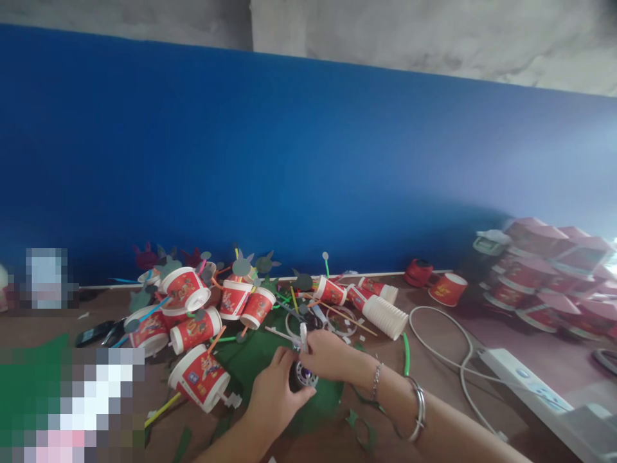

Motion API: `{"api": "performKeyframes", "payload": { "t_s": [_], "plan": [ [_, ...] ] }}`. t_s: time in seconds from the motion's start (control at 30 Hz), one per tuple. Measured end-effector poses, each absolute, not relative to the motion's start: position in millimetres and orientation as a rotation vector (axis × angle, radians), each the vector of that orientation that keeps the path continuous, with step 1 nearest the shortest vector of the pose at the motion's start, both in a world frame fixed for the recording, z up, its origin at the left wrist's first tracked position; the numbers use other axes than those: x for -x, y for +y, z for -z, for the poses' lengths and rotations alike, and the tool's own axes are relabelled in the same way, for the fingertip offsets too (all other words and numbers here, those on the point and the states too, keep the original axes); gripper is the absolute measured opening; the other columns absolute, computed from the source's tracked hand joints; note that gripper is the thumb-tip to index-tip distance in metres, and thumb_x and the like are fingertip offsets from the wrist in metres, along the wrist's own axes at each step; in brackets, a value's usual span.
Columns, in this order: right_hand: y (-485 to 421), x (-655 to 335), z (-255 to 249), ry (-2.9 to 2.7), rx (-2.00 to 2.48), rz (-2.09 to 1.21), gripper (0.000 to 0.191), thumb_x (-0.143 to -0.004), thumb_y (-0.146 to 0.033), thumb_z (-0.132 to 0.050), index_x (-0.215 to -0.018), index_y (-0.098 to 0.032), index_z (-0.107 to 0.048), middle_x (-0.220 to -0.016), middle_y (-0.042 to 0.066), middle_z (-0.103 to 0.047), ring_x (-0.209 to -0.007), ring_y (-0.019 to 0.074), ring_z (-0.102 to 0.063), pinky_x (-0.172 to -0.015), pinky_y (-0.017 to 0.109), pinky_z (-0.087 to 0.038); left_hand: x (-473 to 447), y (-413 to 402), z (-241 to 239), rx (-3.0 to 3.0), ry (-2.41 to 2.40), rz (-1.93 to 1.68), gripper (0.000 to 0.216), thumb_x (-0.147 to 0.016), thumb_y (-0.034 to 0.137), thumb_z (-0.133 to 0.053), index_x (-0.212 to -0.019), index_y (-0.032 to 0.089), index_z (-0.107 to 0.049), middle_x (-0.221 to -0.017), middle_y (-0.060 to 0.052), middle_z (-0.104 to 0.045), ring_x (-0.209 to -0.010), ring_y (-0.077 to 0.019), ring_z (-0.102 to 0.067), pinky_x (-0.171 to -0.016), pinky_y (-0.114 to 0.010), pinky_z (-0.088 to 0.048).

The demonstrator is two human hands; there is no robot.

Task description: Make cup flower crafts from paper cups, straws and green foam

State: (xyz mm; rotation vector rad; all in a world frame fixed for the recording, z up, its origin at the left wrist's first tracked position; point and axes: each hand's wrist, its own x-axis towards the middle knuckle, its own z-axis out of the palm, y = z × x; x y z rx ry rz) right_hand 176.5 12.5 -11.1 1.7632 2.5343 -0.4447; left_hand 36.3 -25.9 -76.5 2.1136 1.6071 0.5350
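Note:
My left hand (274, 395) is curled around a small round black thing with a grey, wheel-like face (306, 377) and a purple spot at its middle. Its exact kind I cannot make out. Above it my right hand (330, 355) is closed, with a small whitish piece (303, 332) at its fingertips. Green sheet material (321, 411) lies under both hands. Left of them, a red-and-white paper cup (201, 378) rests on its side with a straw through it. Scissors (299, 316) lie just behind my right hand, partly hidden.
Several decorated cups (236, 299) with straws crowd the back left. A nested stack of paper cups (385, 316) lies behind my right hand. At right are a white power strip (525, 379), its looping cable (465, 334), a red tape dispenser-like object (418, 272) and piled cup crafts (554, 270). A blue partition (308, 161) stands behind.

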Motion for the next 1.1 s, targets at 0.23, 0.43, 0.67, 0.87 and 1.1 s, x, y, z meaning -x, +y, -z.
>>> {"api": "performKeyframes", "payload": {
  "t_s": [0.23,0.43,0.67,0.87,1.1],
  "plan": [
    [1,-164,-2,2.698,-1.377,0.073,0.023,-0.078,-0.017,-0.045,-0.081,-0.009,-0.067,-0.079,0.017,-0.069,-0.071,0.0257,-0.064,-0.064,0.034,-0.043,-36,-25,77,-2.098,1.555,-0.591,0.043,-0.067,0.031,-0.066,-0.106,0.025,-0.049,-0.108,-0.001,-0.057,-0.089,-0.0180,-0.063,-0.070,-0.023,-0.044],
    [-16,-173,7,2.895,-1.303,-0.024,0.015,-0.079,-0.018,-0.047,-0.082,-0.015,-0.062,-0.078,0.011,-0.067,-0.076,0.0233,-0.059,-0.073,0.036,-0.038,-37,-26,73,-2.106,1.572,-0.517,0.033,-0.070,0.023,-0.061,-0.101,0.024,-0.050,-0.103,-0.001,-0.057,-0.085,-0.0166,-0.063,-0.067,-0.022,-0.044],
    [-35,-195,29,3.092,-1.475,0.290,0.012,-0.083,-0.016,-0.044,-0.085,-0.019,-0.055,-0.085,0.005,-0.061,-0.080,0.0189,-0.050,-0.075,0.032,-0.034,-35,-28,72,-2.063,1.521,-0.566,0.029,-0.070,0.022,-0.059,-0.098,0.026,-0.050,-0.102,0.002,-0.054,-0.082,-0.0142,-0.061,-0.066,-0.021,-0.043],
    [-34,-204,42,3.196,-1.672,0.782,0.011,-0.085,-0.016,-0.043,-0.083,-0.020,-0.053,-0.083,0.002,-0.058,-0.081,0.0169,-0.050,-0.076,0.030,-0.037,-32,-27,69,-2.067,1.434,-0.597,0.028,-0.074,0.035,-0.058,-0.099,0.025,-0.050,-0.104,0.000,-0.053,-0.086,-0.0167,-0.060,-0.071,-0.024,-0.043],
    [-13,-206,49,2.834,-1.931,1.546,0.007,-0.079,-0.018,-0.050,-0.075,-0.017,-0.056,-0.071,-0.001,-0.057,-0.071,0.0143,-0.052,-0.067,0.024,-0.040,-35,-27,69,-2.085,1.533,-0.518,0.033,-0.072,0.034,-0.061,-0.101,0.023,-0.051,-0.107,0.000,-0.054,-0.087,-0.0167,-0.061,-0.072,-0.024,-0.042]
  ]
}}
